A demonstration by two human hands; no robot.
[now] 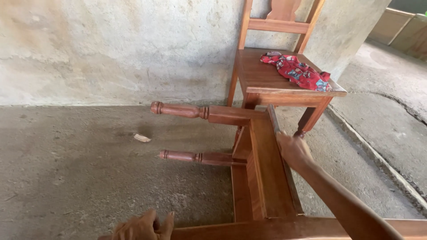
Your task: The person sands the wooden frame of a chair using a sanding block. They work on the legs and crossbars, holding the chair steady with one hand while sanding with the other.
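Note:
A brown wooden chair (260, 173) lies tipped on its side on the concrete floor, two turned legs (187, 111) pointing left. My right hand (292, 150) grips the edge of its seat frame. My left hand (143, 226) rests at the bottom of the view on the chair's lower wooden rail, fingers curled over it.
A second wooden chair (275, 84) stands upright against the rough plaster wall (111, 49), with a red patterned cloth (299, 71) on its seat. A small scrap (142, 138) lies on the floor at left. A raised concrete ledge (378, 155) runs along the right.

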